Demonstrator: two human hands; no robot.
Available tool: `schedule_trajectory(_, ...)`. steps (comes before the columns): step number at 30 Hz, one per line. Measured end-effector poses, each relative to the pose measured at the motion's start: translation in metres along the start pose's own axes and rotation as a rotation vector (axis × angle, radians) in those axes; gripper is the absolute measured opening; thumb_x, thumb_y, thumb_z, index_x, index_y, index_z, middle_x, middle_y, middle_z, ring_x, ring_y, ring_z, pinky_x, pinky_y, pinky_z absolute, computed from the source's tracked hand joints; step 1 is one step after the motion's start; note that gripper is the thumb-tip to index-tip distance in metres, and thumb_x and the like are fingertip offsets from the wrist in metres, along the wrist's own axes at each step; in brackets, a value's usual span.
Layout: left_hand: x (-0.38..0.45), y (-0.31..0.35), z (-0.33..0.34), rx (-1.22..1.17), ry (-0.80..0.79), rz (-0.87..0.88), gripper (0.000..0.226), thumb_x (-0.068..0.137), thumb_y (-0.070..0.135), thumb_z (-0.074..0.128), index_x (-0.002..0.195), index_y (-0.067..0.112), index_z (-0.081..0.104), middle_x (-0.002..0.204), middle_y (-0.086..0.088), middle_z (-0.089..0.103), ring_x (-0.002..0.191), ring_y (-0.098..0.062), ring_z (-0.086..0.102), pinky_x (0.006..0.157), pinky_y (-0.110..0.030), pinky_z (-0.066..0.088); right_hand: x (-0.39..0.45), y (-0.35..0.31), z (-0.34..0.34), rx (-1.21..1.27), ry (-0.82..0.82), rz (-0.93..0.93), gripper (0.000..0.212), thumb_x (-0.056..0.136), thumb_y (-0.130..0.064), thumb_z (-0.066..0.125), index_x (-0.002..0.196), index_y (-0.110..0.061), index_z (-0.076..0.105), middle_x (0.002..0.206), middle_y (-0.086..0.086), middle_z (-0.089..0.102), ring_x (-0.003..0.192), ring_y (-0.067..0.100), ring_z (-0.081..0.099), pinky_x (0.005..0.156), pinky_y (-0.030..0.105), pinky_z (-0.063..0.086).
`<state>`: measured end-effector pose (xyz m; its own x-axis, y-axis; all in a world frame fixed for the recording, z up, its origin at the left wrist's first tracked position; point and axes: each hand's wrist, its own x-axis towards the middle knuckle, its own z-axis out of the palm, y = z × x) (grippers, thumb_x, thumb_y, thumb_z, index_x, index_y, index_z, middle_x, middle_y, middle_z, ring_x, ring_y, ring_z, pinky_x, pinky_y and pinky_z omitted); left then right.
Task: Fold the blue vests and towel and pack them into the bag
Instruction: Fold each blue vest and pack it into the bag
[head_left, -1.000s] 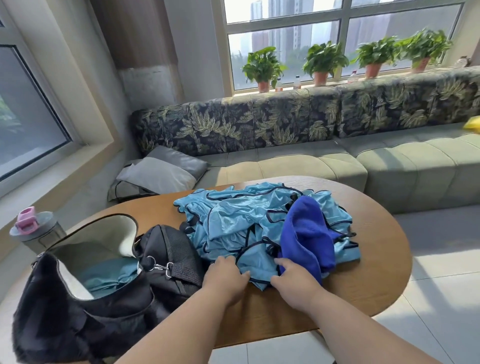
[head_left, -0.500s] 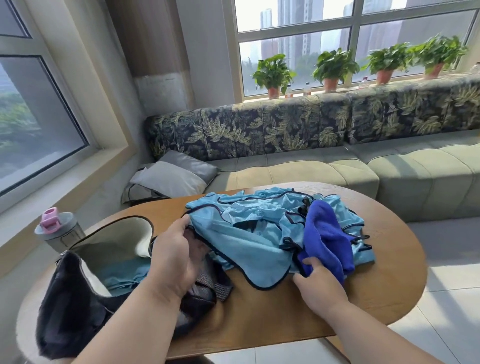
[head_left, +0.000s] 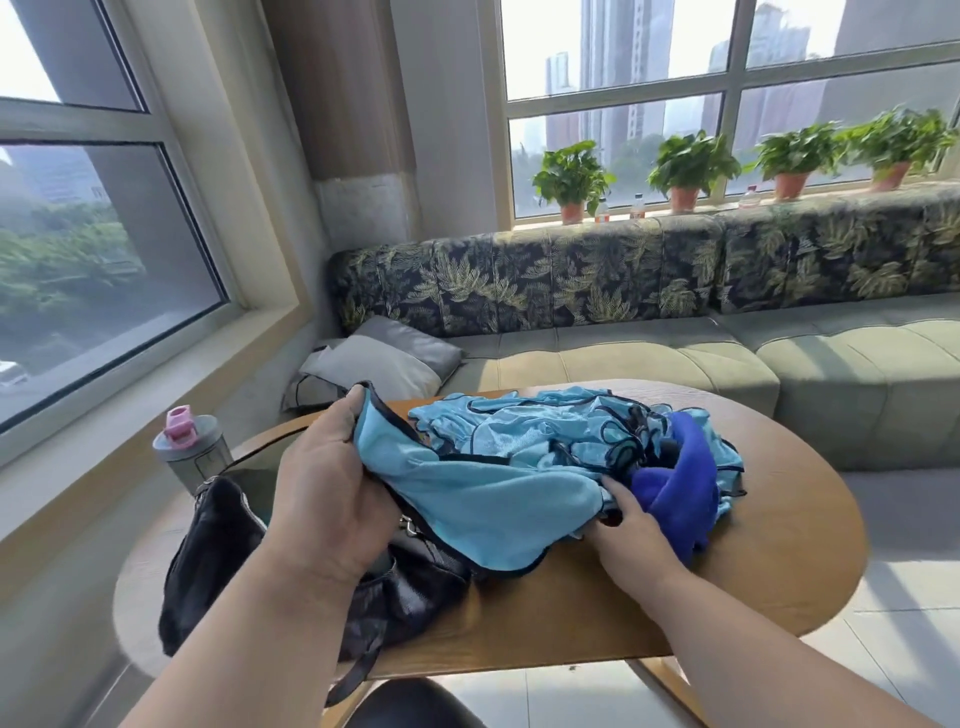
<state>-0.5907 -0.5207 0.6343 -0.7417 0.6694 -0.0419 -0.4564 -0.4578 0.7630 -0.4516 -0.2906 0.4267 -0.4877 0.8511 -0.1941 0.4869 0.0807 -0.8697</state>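
The left hand (head_left: 332, 499) pinches one blue vest (head_left: 483, 499) by its trimmed edge, lifting it over the bag (head_left: 218, 540), while the right hand (head_left: 631, 530), fingers curled, grips the vest's far end beside the towel (head_left: 680, 488) on the desk (head_left: 779, 587), apparently to separate it for folding.

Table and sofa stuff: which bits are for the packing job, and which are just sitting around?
For the job:
vest, held up by the left hand
vests in a pile
towel, by the right hand
bag

Just lying about:
bottle
cushion on the sofa
plants
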Motion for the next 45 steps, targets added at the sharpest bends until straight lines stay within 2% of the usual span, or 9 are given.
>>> schedule_trajectory(4, -0.012, 0.014, -0.002, 0.064, -0.055, 0.067, 0.06, 0.111, 0.028, 0.038, 0.078, 0.003, 0.083, 0.086, -0.014, 0.079, 0.075, -0.021, 0.078, 0.062, -0.03, 0.063, -0.001, -0.007, -0.005, 0.024, 0.018, -0.024, 0.065, 0.081, -0.044, 0.064, 0.146, -0.043, 0.052, 0.128, 0.011, 0.068, 0.116, 0.026, 0.066, 0.106, 0.042, 0.052)
schedule_trajectory(9, 0.001, 0.012, -0.028, 0.133, 0.033, 0.084, 0.043, 0.107, 0.035, 0.049, 0.123, 0.001, 0.071, 0.119, -0.021, 0.074, 0.109, -0.037, 0.073, 0.095, -0.049, 0.058, -0.024, -0.042, -0.007, 0.248, -0.066, -0.12, 0.03, 0.091, -0.016, 0.05, 0.1, -0.024, 0.078, 0.094, 0.008, 0.08, 0.102, 0.037, 0.072, 0.097, 0.055, 0.057)
schedule_trajectory(16, -0.005, -0.034, -0.065, 0.771, 0.078, -0.265, 0.068, 0.072, 0.058, 0.081, 0.125, 0.017, 0.067, 0.113, -0.012, 0.078, 0.106, -0.035, 0.075, 0.105, -0.059, 0.053, -0.078, -0.122, -0.025, 0.64, -0.314, -0.24, 0.027, 0.108, -0.025, 0.054, 0.113, -0.019, 0.079, 0.111, 0.017, 0.076, 0.098, 0.03, 0.069, 0.098, 0.049, 0.054)
schedule_trajectory(22, -0.022, -0.069, -0.059, 0.676, -0.053, -0.637, 0.067, 0.095, 0.071, 0.053, 0.126, 0.017, 0.076, 0.121, -0.012, 0.077, 0.11, -0.031, 0.075, 0.097, -0.044, 0.059, -0.116, -0.146, -0.028, 0.973, -0.486, -0.196, 0.032, 0.1, -0.028, 0.057, 0.106, -0.006, 0.079, 0.099, 0.016, 0.072, 0.088, 0.028, 0.07, 0.081, 0.038, 0.059)
schedule_trajectory(26, -0.021, -0.084, -0.065, 0.562, -0.139, -0.675, 0.071, 0.095, 0.07, 0.054, 0.13, 0.012, 0.074, 0.132, -0.013, 0.072, 0.123, -0.033, 0.069, 0.101, -0.043, 0.058, -0.124, -0.148, -0.031, 1.115, -0.568, -0.192, 0.043, 0.096, -0.031, 0.055, 0.128, -0.009, 0.073, 0.122, 0.022, 0.062, 0.113, 0.04, 0.054, 0.111, 0.057, 0.041)
schedule_trajectory(31, -0.022, -0.11, -0.073, 0.73, -0.168, -0.534, 0.056, 0.071, 0.04, 0.079, 0.121, 0.016, 0.073, 0.112, -0.009, 0.08, 0.107, -0.031, 0.076, 0.085, -0.039, 0.062, -0.132, -0.152, -0.037, 1.211, -0.626, -0.243, 0.041, 0.08, -0.029, 0.072, 0.116, -0.01, 0.079, 0.112, 0.018, 0.07, 0.107, 0.035, 0.066, 0.115, 0.058, 0.041)
schedule_trajectory(36, -0.014, -0.111, -0.084, 0.703, -0.118, -0.336, 0.049, 0.073, 0.043, 0.092, 0.108, 0.012, 0.078, 0.117, -0.029, 0.073, 0.103, -0.041, 0.072, 0.096, -0.054, 0.053, -0.135, -0.156, -0.045, 1.164, -0.619, -0.267, 0.024, 0.082, -0.021, 0.058, 0.087, -0.014, 0.08, 0.082, 0.015, 0.064, 0.071, 0.026, 0.064, 0.069, 0.03, 0.056)
schedule_trajectory(40, -0.01, -0.088, -0.081, 0.631, -0.009, -0.162, 0.017, 0.104, 0.028, 0.063, 0.112, 0.018, 0.074, 0.115, -0.01, 0.079, 0.1, -0.029, 0.075, 0.078, -0.041, 0.059, -0.124, -0.149, -0.053, 1.112, -0.628, -0.26, 0.02, 0.068, -0.02, 0.069, 0.086, -0.012, 0.066, 0.102, 0.027, 0.035, 0.085, 0.034, 0.046, 0.076, 0.041, 0.041)
schedule_trajectory(45, -0.01, -0.037, -0.076, 0.415, 0.108, 0.05, 0.023, 0.111, 0.024, 0.048, 0.11, 0.019, 0.07, 0.105, -0.005, 0.079, 0.093, -0.019, 0.075, 0.081, -0.039, 0.058, -0.113, -0.137, -0.067, 1.223, -0.58, -0.314, 0.022, 0.059, -0.016, 0.063, 0.079, -0.01, 0.069, 0.096, 0.018, 0.061, 0.094, 0.038, 0.06, 0.092, 0.049, 0.051)
